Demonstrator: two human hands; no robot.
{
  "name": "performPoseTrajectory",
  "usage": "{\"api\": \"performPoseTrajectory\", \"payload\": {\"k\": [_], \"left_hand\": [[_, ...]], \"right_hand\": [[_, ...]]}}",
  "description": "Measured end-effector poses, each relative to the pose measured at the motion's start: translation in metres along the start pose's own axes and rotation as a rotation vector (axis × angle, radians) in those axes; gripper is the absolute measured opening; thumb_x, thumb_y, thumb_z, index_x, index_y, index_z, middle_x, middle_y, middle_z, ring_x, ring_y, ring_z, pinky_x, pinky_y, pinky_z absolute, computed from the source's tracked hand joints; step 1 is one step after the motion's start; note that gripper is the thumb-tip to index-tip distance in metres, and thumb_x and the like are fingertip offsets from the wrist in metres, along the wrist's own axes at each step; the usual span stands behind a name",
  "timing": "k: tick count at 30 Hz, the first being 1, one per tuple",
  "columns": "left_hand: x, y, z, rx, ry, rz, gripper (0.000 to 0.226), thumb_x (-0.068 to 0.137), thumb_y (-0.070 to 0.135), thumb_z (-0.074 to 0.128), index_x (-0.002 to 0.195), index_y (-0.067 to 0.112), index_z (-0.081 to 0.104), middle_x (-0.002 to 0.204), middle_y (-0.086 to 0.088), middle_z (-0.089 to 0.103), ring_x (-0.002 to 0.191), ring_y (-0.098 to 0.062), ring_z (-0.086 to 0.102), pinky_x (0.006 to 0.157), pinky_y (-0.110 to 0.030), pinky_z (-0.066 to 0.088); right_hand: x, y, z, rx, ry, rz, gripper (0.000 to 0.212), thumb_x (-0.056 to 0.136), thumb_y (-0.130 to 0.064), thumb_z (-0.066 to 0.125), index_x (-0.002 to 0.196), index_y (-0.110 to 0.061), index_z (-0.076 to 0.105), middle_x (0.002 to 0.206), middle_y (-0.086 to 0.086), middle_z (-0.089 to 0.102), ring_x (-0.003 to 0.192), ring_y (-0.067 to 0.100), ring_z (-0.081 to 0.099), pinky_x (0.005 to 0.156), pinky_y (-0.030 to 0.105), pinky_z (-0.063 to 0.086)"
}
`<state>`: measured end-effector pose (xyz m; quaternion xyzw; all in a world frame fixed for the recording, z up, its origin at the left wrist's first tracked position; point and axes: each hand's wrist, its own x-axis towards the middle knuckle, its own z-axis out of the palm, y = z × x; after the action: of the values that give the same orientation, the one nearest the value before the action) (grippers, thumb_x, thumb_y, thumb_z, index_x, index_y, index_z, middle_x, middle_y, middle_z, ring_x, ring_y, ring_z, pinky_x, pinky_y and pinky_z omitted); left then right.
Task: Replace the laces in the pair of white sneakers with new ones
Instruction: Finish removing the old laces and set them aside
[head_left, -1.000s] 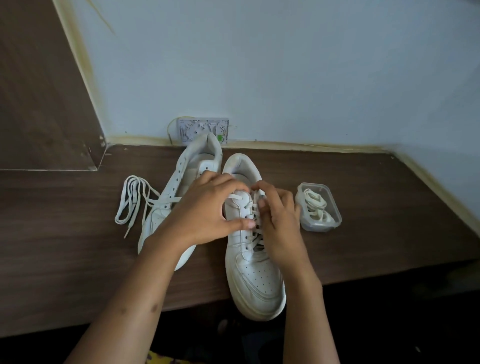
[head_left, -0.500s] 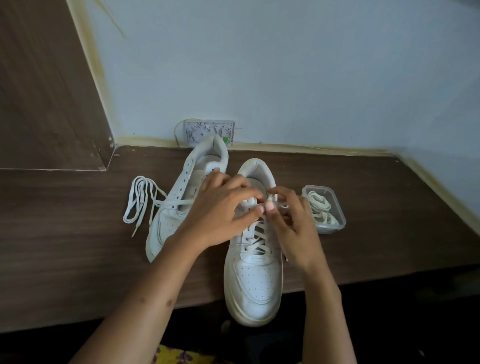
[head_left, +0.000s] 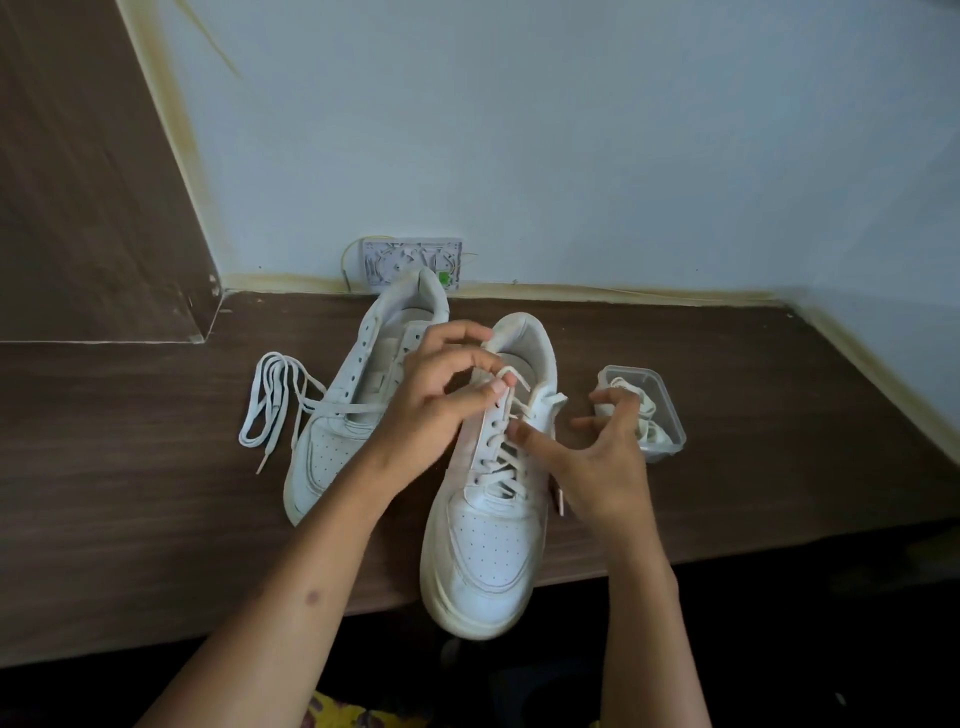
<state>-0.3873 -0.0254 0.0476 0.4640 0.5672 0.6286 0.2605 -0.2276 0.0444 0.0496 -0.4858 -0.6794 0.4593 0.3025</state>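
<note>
Two white sneakers lie side by side on a dark wood-grain bench (head_left: 130, 519), both with heels toward the back wall and toes toward the viewer. The right sneaker (head_left: 488, 551) runs almost straight front to back, its toe hanging over the bench's near edge. The left sneaker (head_left: 332, 441) sits just beside it, farther back, its toe angled toward the left. One loose white lace (head_left: 272, 402) lies in a bunched loop on the bench left of that shoe, with a strand running to it.

Two bare hands work at the right sneaker. The left hand (head_left: 441, 410) has its fingers curled over the shoe's collar, thumb and forefinger pinching a loop of the threaded lace (head_left: 511, 376) near the top eyelets. The right hand (head_left: 597, 457) is spread loosely with fingers relaxed, holding nothing, its thumb tip at the lacing.

One clear plastic container (head_left: 670, 415) holding coiled pale laces stands right of the right sneaker, partly behind the right hand. One white wall plate (head_left: 395, 260) sits behind the shoes.
</note>
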Motion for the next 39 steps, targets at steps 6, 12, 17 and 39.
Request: {"api": "performPoseTrajectory", "payload": {"k": [6, 12, 17, 39], "left_hand": [[0.002, 0.0, 0.001, 0.118, 0.117, 0.011, 0.028, 0.067, 0.043, 0.072, 0.069, 0.016, 0.065, 0.091, 0.009, 0.061, 0.091, -0.013, 0.062, 0.085, -0.033, 0.05], [0.007, -0.001, -0.005, 0.613, 0.216, 0.243, 0.031, 0.083, 0.052, 0.065, 0.08, 0.021, 0.059, 0.072, 0.011, 0.061, 0.073, -0.011, 0.06, 0.071, -0.038, 0.051], [0.015, -0.004, -0.017, 0.761, 0.067, 0.352, 0.01, 0.087, 0.027, 0.072, 0.097, 0.03, 0.073, 0.078, 0.014, 0.065, 0.081, -0.013, 0.056, 0.084, -0.038, 0.045], [0.011, 0.003, -0.016, 0.921, 0.231, 0.272, 0.017, 0.082, 0.052, 0.067, 0.081, 0.037, 0.075, 0.055, 0.023, 0.039, 0.084, -0.008, 0.042, 0.092, -0.031, 0.021]], "right_hand": [[-0.001, -0.003, 0.007, -0.063, -0.035, 0.092, 0.078, 0.054, -0.06, 0.086, 0.11, -0.026, 0.042, 0.103, -0.003, 0.06, 0.093, 0.014, 0.062, 0.081, 0.043, 0.058], [-0.005, -0.006, 0.002, 0.013, -0.178, 0.089, 0.059, 0.068, -0.048, 0.084, 0.113, -0.025, 0.053, 0.103, -0.008, 0.067, 0.087, 0.002, 0.066, 0.07, 0.022, 0.056], [-0.007, -0.005, 0.0, 0.01, -0.219, 0.146, 0.061, 0.067, -0.047, 0.085, 0.116, -0.025, 0.055, 0.1, -0.009, 0.068, 0.084, 0.001, 0.067, 0.062, 0.014, 0.049], [-0.011, -0.013, 0.003, -0.083, -0.164, 0.141, 0.034, 0.07, -0.053, 0.08, 0.088, -0.042, 0.053, 0.087, -0.014, 0.068, 0.08, -0.002, 0.064, 0.064, 0.019, 0.047]]}}
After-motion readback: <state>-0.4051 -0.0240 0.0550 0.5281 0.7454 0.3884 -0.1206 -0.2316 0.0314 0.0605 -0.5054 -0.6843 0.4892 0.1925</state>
